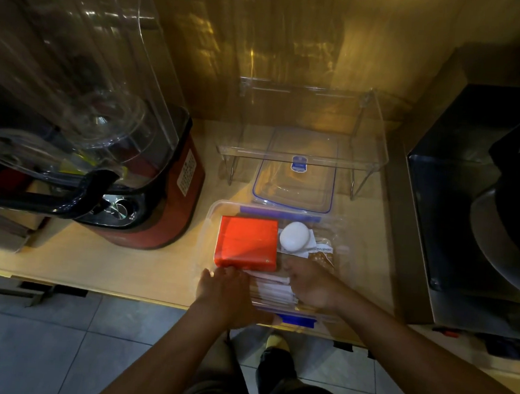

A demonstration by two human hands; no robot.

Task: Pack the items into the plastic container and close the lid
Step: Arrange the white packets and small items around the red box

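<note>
The clear plastic container (pixel 212 211) sits open on the bench (pixel 141 268), close to the front edge, with a blue clip (pixel 297 320) on its near side. Inside, an orange stack of napkins (pixel 246 242) fills the rear left, a white oval thing (pixel 295 237) lies beside it, brown packets (pixel 322 257) sit at the right, and white paper-wrapped sticks (pixel 271 289) lie along the near wall. The left hand (pixel 226 290) rests its fingers on those sticks, just touching the napkins' near edge, thumb spread wide along the container's front rim; it grips nothing that shows. The right hand (pixel 310 286) lies over the sticks' other end, back to the camera (its fingertips are hidden, so I cannot tell whether it pinches them). The lid (pixel 293 187) lies flat just behind the container, partly under a clear shelf riser (pixel 246 150). A red blender (pixel 158 213) stands to the left.
</note>
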